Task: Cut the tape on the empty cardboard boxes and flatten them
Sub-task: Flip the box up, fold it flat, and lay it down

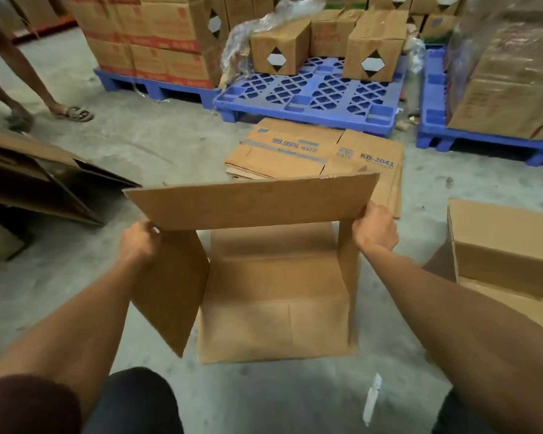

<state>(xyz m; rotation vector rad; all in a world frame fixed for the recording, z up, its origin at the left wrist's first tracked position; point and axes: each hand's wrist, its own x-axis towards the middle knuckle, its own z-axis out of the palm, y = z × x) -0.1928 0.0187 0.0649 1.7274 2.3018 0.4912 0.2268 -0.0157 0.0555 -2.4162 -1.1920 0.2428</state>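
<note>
Both hands, left [140, 242] and right [375, 228], grip the far flap's corners of an opened box [273, 296] resting on the floor [157, 145], near a flattened stack [314, 155].

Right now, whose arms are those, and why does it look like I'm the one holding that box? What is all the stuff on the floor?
The camera sits on a person's head and looks down, so you see their arms as if they were yours. There is no machine here, just two bare hands. The left hand and the right hand each grip one end of an opened cardboard box, which has its flaps spread out and its lower edge near the grey floor. Just beyond it lies a pile of flattened boxes with blue print. Another open box sits to the right. Further back, blue pallets carry closed boxes. At the top left you can see another person's legs.
</note>
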